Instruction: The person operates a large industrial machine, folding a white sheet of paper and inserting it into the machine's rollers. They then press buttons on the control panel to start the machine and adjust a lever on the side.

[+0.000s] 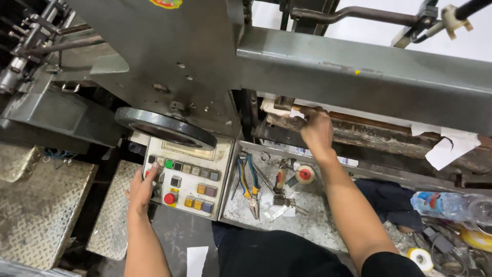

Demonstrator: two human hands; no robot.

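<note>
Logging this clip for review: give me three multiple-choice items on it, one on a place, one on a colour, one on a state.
1. Where does the left hand rest?
A. at the control panel's left edge
B. on the handwheel
C. on the water bottle

2. What colour is the large round button on the panel?
A. blue
B. red
C. white

3. How is the water bottle placed?
A. upright
B. hanging
C. lying on its side

Answers: 1 A, the fingers touch the panel's left side; 2 B, it is plainly red; 3 C, it lies flat at the right.
</note>
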